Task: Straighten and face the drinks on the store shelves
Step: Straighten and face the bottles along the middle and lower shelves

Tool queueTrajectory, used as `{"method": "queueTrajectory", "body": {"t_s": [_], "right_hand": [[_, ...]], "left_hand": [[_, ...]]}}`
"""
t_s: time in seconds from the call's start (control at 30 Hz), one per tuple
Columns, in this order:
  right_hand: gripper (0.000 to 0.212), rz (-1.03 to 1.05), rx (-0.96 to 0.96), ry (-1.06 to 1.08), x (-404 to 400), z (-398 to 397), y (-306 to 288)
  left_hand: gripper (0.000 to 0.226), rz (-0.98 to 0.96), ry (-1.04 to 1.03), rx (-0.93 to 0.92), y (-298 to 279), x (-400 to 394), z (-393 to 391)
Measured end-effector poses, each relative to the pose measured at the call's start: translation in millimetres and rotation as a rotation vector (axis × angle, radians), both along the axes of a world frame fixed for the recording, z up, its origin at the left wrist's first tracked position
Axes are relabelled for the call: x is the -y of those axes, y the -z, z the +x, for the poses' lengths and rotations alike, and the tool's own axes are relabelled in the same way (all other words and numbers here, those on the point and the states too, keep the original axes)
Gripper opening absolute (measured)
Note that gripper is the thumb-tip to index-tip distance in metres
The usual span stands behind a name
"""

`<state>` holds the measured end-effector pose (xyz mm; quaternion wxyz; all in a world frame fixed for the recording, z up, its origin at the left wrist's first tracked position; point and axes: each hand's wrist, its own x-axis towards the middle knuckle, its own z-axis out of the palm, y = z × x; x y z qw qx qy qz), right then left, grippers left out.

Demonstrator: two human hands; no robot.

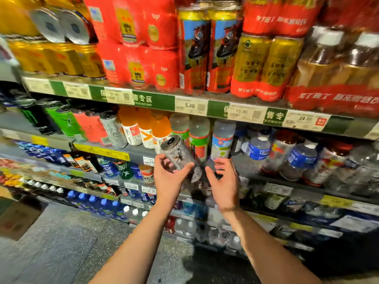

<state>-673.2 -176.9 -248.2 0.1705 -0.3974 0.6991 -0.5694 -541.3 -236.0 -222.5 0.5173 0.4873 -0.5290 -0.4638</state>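
A tall silver can (178,155) with dark print is tilted, its top leaning up and left, in front of the second shelf. My left hand (170,177) grips it from below, thumb across its lower body. My right hand (222,181) is just to the right of the can's base, fingers curled and apart, with a blurred dark shape between them; I cannot tell whether it holds anything. More silver cans (113,128) like it stand on the shelf to the left, beside orange-capped bottles (158,130).
The shelf edge (184,105) above carries price tags and red multipacks (139,48). Clear bottles (200,136) and blue-labelled water bottles (259,148) stand right of the can. Lower shelves (114,179) hold small bottles. A cardboard box (18,218) sits on the floor at left.
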Motion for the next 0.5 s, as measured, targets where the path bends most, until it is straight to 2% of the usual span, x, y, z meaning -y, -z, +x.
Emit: {"method": "queueTrajectory", "body": {"t_s": [0.17, 0.27, 0.33, 0.5], "right_hand": [[0.033, 0.038, 0.043, 0.039, 49, 72, 8], [0.034, 0.069, -0.018, -0.03, 74, 119, 5], [0.038, 0.077, -0.02, -0.08, 91, 147, 2], [0.031, 0.105, 0.006, -0.115, 127, 198, 0]], "left_hand": [[0.054, 0.018, 0.039, -0.036, -6, 41, 74], [0.055, 0.043, 0.077, -0.056, -5, 75, 118], [0.056, 0.05, 0.11, -0.038, -3, 94, 144], [0.06, 0.07, 0.119, -0.033, 0, 131, 200]]}}
